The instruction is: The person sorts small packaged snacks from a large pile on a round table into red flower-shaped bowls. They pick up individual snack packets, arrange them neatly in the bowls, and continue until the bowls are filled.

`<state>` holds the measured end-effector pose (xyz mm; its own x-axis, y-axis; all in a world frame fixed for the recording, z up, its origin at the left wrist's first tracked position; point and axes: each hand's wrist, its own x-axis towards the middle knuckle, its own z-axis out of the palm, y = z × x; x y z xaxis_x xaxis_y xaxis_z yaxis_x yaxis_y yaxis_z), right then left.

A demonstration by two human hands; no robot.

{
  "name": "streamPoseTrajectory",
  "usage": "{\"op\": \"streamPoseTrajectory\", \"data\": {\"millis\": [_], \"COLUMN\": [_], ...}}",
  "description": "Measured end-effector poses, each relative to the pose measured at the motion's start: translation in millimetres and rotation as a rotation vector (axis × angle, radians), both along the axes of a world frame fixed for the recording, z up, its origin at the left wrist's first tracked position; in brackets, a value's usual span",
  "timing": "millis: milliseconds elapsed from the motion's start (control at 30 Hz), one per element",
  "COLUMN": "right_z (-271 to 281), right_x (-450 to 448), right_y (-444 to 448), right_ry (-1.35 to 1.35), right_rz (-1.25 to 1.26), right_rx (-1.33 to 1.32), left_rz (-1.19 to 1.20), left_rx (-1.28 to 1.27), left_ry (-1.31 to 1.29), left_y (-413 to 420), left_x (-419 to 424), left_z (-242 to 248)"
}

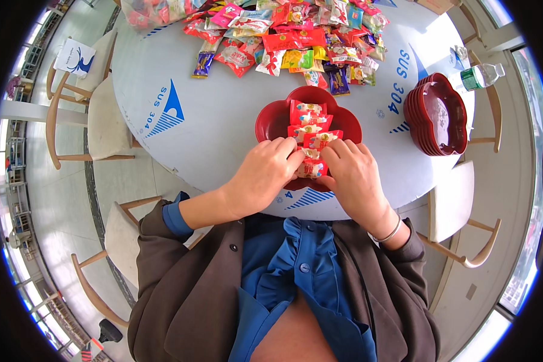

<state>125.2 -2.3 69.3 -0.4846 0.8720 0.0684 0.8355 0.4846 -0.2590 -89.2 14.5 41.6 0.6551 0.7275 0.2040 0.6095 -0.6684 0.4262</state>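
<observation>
A dark red flower-shaped plastic bowl (271,120) stands on the table in front of me. Several small red-and-cream wrapped candy packets (311,118) lie overlapping in a column down its middle. My left hand (269,167) reaches in from the left, its thumb and fingertips on the edge of a packet near the front of the column. From the other side my right hand (355,178) curls around the right edge of the front packets (311,169), with its thumb low by the bowl's rim. Some fingertips of both hands are hidden.
A heap of mixed wrapped candies (294,40) covers the table's far side, beside a clear bag of packets (156,13). Stacked dark red bowls (434,115) stand at the right, near a plastic bottle (479,77). Wooden chairs (111,120) surround the round table (217,117).
</observation>
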Motion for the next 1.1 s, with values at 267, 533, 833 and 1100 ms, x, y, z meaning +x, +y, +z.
{"op": "streamPoseTrajectory", "data": {"millis": [267,533,833,1100], "right_z": [-5.4,-4.0,13.2,-15.0], "right_x": [5.6,9.3,21.5,31.4], "right_y": [0.4,0.9,22.3,116.2], "right_ry": [0.024,0.021,0.269,0.413], "right_rz": [0.032,0.051,0.000,-0.144], "right_rx": [-0.008,-0.014,-0.053,0.125], "left_rz": [-0.005,-0.034,0.050,0.243], "left_rx": [-0.015,-0.022,-0.051,0.241], "left_ry": [0.016,0.005,-0.179,-0.238], "left_y": [0.4,4.0,18.3,140.9], "left_x": [-1.6,-2.8,-9.6,-23.6], "left_z": [1.0,-2.2,8.9,2.0]}}
